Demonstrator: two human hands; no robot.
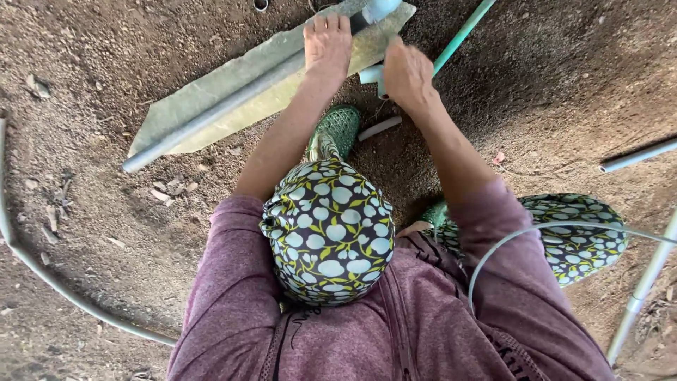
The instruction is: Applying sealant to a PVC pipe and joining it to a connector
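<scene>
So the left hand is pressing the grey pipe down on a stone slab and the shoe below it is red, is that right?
Not quite. The shoe is green, not red, as the head view shows. The rest holds: the left hand presses the grey pipe down on the stone slab.
</scene>
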